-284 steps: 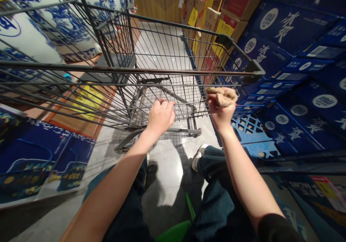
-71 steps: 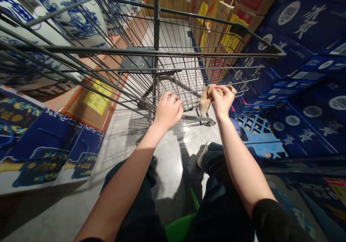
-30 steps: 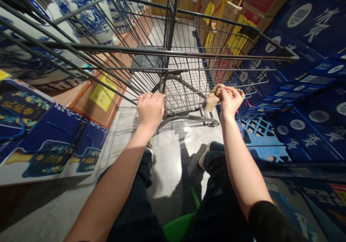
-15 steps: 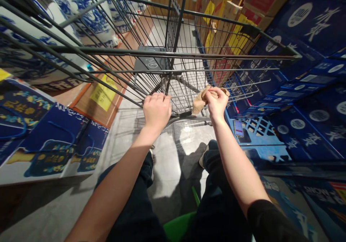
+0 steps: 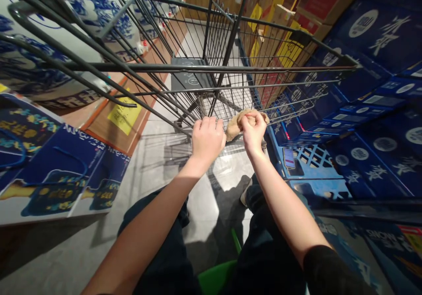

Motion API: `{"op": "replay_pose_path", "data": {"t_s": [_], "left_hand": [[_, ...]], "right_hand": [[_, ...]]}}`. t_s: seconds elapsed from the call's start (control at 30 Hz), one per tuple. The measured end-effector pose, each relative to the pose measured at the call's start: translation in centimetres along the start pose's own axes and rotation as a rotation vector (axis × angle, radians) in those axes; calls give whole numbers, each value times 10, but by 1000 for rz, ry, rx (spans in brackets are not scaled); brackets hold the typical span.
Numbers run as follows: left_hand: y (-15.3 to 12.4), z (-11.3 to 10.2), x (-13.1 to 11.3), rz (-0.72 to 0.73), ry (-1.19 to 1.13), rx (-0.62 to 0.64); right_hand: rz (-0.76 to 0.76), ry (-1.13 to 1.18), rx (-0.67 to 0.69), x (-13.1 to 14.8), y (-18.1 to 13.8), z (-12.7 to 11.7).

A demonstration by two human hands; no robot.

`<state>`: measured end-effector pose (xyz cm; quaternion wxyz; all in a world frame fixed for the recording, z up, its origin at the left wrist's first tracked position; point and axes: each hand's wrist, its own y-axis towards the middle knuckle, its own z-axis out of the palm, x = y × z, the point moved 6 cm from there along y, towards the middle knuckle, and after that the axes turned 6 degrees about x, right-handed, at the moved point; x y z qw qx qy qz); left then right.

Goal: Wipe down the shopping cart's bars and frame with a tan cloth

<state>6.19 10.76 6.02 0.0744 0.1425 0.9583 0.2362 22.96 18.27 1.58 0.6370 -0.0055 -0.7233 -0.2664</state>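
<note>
A dark wire shopping cart (image 5: 204,69) fills the space in front of me. My left hand (image 5: 208,141) is closed over its lower near edge, fingers curled round the wires and fingertips hidden. Just to the right, my right hand (image 5: 254,130) pinches a crumpled tan cloth (image 5: 234,127) against the cart's thin bars. A short gap lies between my left hand and the cloth. Deeper in the cart shows a dark grey panel (image 5: 189,81) with white markings.
Large blue-and-white jars (image 5: 108,16) line the left shelf, above blue gift boxes (image 5: 59,167). Stacked blue cartons (image 5: 372,35) rise at right. A phone (image 5: 289,158) lies on a blue plastic crate (image 5: 313,156). Something green (image 5: 217,277) is beneath me.
The cart has shifted and turned slightly. My left hand has moved right with its edge, while my right hand and the cloth have moved a little left, bringing the hands closer together.
</note>
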Motion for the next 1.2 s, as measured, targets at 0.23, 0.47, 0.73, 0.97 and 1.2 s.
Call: {"op": "replay_pose_path", "data": {"t_s": [0.23, 0.47, 0.73, 0.97, 1.2], "left_hand": [[-6, -3, 2, 77, 18, -12], [-8, 3, 4, 34, -39, 48], [-8, 4, 9, 75, -40, 35], [-10, 8, 10, 52, -45, 44], [-15, 11, 15, 100, -41, 98]], "right_hand": [[-29, 31, -144, 3, 19, -28], [-85, -70, 148, 19, -31, 31], [-61, -41, -115, 8, 20, -18], [-122, -177, 195, 26, -14, 23], [-150, -203, 49, 29, 5, -7]]}}
